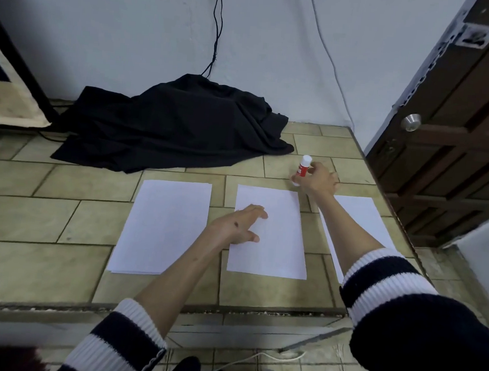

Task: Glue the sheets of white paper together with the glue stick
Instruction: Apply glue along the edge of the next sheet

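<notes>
The glue stick, capped, sat gripped in my right hand beyond the middle sheet, flat under my open left hand; uncapping seemingly came next.

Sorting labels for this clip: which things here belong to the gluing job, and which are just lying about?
Job: glue stick in right hand; middle sheet under left hand; left stack; right sheet.

Lying about: black cloth; cables; door.

Right sheet partly behind forearm; glue stick label unreadable.
</notes>
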